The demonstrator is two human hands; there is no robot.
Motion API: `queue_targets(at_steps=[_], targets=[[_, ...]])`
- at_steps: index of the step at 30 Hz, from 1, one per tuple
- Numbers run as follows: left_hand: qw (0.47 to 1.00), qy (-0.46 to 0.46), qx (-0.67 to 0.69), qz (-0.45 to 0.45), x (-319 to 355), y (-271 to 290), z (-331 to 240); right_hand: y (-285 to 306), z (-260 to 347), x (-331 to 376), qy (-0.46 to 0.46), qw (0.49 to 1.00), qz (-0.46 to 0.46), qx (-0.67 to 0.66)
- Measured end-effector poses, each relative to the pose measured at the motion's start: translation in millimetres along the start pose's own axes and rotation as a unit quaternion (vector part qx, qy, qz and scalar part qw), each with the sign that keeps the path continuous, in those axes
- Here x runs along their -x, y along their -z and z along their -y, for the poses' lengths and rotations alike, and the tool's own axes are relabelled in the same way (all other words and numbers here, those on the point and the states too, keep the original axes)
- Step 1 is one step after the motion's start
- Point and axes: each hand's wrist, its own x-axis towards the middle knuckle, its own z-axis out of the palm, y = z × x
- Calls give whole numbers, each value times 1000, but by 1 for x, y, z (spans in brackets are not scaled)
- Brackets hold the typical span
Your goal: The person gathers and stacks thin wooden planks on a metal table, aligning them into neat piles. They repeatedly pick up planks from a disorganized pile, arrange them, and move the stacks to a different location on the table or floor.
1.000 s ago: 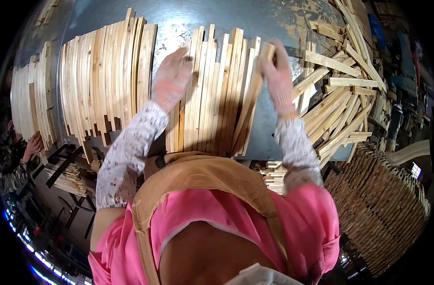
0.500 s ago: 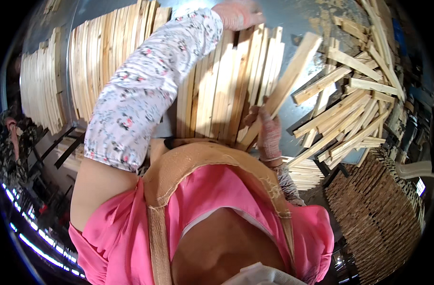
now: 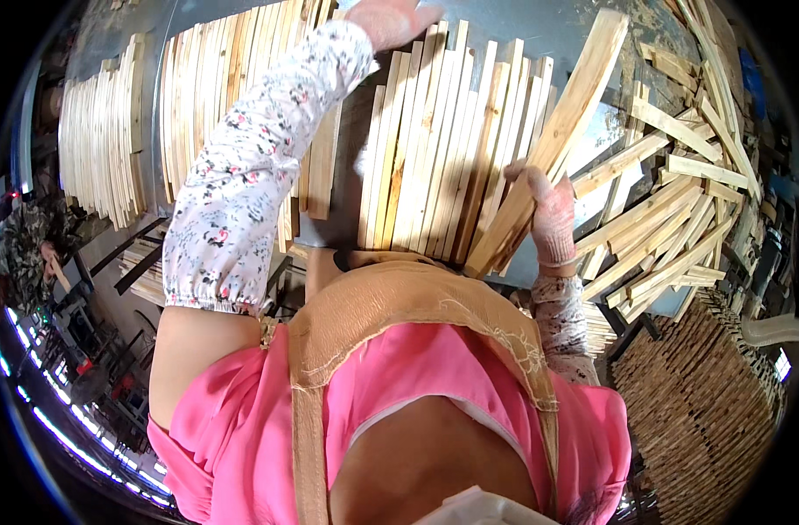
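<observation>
Her gloved right hand [image 3: 548, 210] is wrapped tight around the near end of a long wooden slat [image 3: 557, 140], which slants up and away to the right, its far end out over the grey tabletop [image 3: 522, 26]. The left hand [image 3: 391, 17], also gloved, reaches to the far edge with fingers spread flat on the tops of the middle bundle of slats [image 3: 434, 149], gripping nothing. That bundle lies side by side just left of the held slat, touching it near her wrist. Further left sit two more rows of slats [image 3: 198, 96], and to the right a loose heap of slats [image 3: 671, 201] lies crisscrossed. A flowered sleeve cover [image 3: 251, 166] runs along her left forearm.
</observation>
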Motion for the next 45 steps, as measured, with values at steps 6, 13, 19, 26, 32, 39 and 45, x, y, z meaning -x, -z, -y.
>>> queue_targets(at_steps=[6,13,19,26,32,39,45], targets=[[974,120,-51,185,55,-33,21,-3,-46,25,-68,986,-1,-152],[986,36,96,135,55,5,10,-5,-45,17,-51,995,-12,-90],[890,151,424,70,126,-14,-51,-5,-51,11,-47,998,36,-32],[798,335,500,18,150,28,-82,61,78,11,173,835,116,509],[898,139,374,186,107,52,-98,-19,129,-58,519,483,245,661],[751,271,593,109,201,66,-67,-94,117,-166,525,687,44,500],[678,283,678,-15,260,98,2,-109,64,-237,414,613,-16,673]])
